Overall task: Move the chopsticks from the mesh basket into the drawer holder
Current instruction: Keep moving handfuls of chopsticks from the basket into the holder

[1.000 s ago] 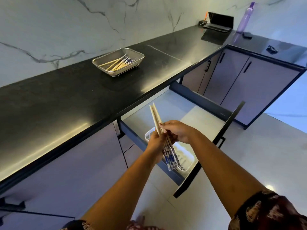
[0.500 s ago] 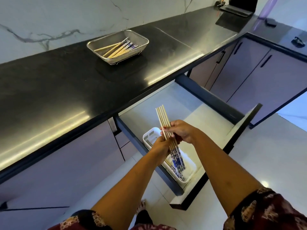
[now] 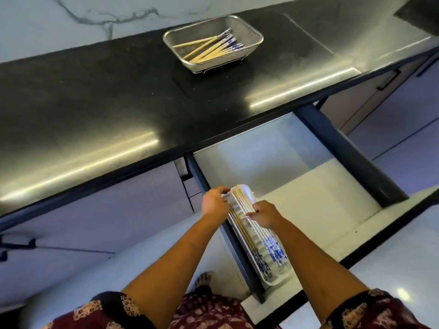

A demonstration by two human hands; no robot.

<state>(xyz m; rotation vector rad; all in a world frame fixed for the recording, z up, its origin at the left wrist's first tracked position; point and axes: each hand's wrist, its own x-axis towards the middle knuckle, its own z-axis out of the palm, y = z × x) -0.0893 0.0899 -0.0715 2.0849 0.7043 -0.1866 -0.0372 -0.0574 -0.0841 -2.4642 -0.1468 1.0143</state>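
We note the counter (image 3: 95,110) carrying the mesh basket (image 3: 251,29) with chopsticks remaining. In the open drawer (image 3: 297,186), the holder (image 3: 273,279) receives a bundle (image 3: 259,231); right hand (image 3: 264,213) fingers pinch it, left hand (image 3: 215,203) fingers rest at the holder's far end, grip unclear.

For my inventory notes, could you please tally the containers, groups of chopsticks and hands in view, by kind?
Containers: 2, the mesh basket and the drawer holder
Chopstick groups: 2, basket chopsticks and holder chopsticks; single sticks too blurred to count
Hands: 2, left hand and right hand
Total: 6
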